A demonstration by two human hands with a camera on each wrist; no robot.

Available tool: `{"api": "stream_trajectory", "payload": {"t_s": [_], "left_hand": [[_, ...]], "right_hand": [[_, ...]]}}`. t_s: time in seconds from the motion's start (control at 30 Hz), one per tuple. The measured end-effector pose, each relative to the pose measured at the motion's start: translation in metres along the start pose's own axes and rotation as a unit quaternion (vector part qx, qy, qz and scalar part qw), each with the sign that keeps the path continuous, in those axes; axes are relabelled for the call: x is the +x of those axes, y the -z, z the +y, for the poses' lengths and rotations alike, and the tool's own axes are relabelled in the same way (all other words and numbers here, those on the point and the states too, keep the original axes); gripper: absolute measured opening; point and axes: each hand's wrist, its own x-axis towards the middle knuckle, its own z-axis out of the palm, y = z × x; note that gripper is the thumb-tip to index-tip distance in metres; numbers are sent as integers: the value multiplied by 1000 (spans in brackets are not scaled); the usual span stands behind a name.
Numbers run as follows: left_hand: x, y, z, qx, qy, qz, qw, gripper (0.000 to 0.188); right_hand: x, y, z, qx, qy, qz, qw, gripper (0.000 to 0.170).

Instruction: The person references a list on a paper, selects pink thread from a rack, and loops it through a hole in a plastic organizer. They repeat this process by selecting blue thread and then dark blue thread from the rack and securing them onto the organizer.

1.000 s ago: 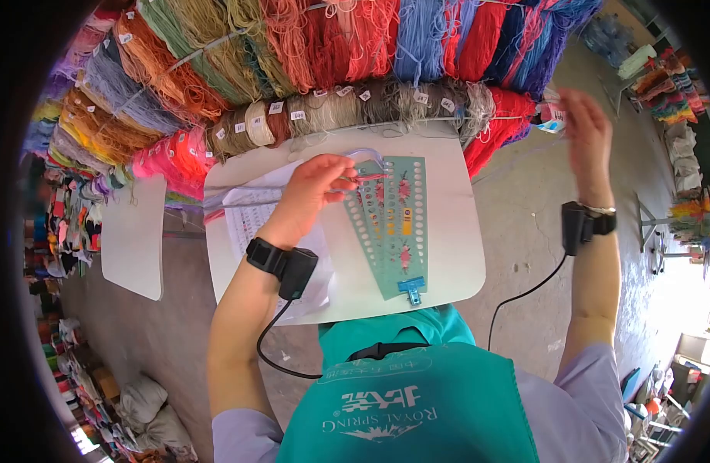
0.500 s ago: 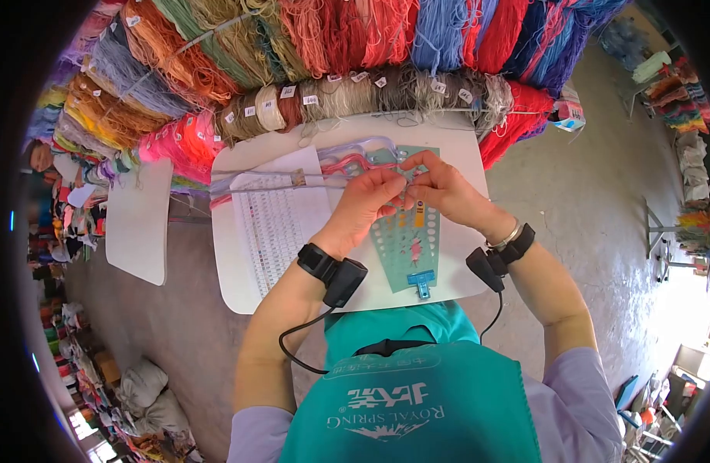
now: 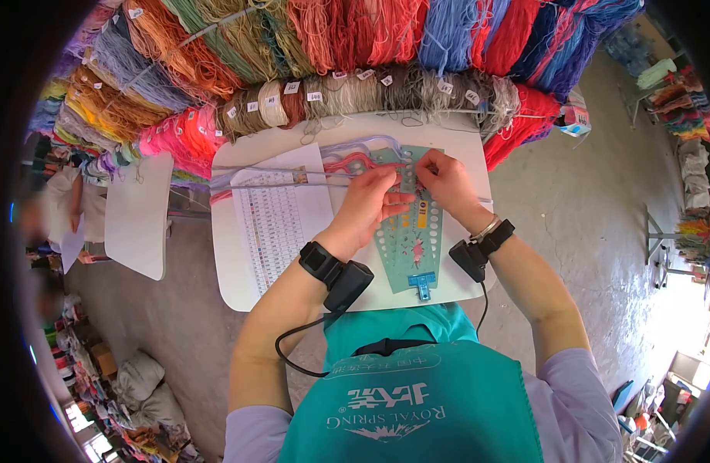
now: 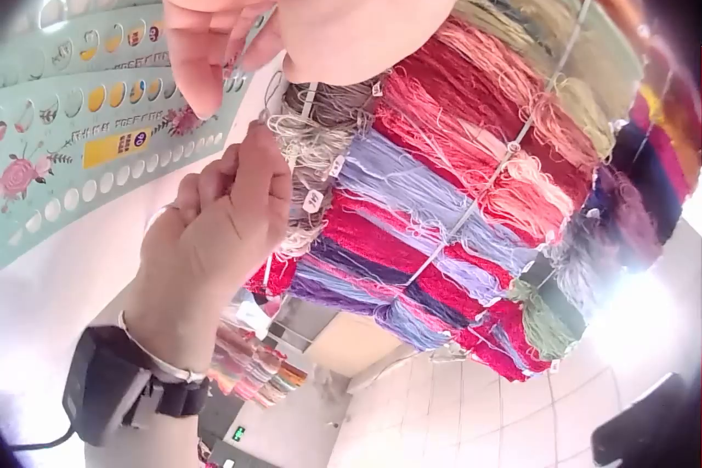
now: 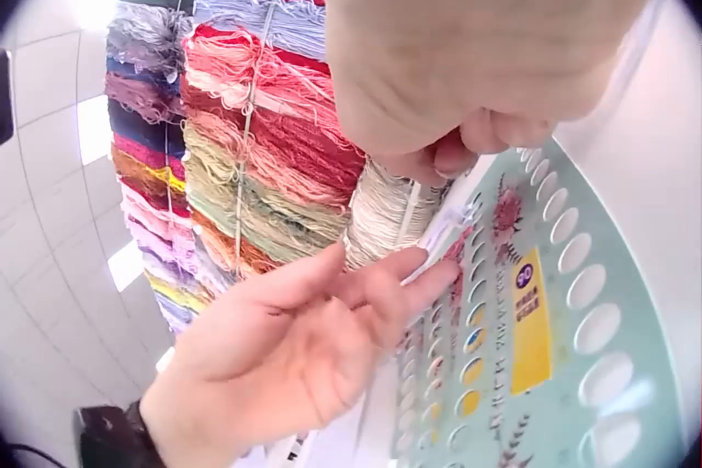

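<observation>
A pale green thread card (image 3: 401,255) with rows of holes and printed pink flowers lies on the white table (image 3: 463,270). My left hand (image 3: 368,204) is over its upper left part, thumb and forefinger pinching thread while the other fingers stay loose. At the upper right of the card my right hand (image 3: 446,181), fingers curled, pinches fine thread by the holes. Lavender strands (image 5: 448,229) show at the card beside the left fingertips in the right wrist view. Pink thread (image 3: 347,164) and more lavender thread (image 3: 370,141) trail leftward from the card. The fingers hide several holes.
A printed chart sheet (image 3: 274,224) lies left of the card, which a blue clip (image 3: 422,284) grips at its near end. Labelled thread hanks (image 3: 339,96) hang along the table's far edge. A second white table (image 3: 139,216) stands at the left.
The right hand came in from far out at the right to meet the left hand over the card, then moved slightly up and right. The left hand shifted right and nearer the body.
</observation>
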Motion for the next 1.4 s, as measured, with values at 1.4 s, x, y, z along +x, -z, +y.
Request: {"api": "stream_trajectory", "payload": {"t_s": [1.4], "left_hand": [[31, 24, 8, 189, -49, -25, 980, 13]], "right_hand": [[5, -3, -7, -89, -15, -80, 993, 26]]}}
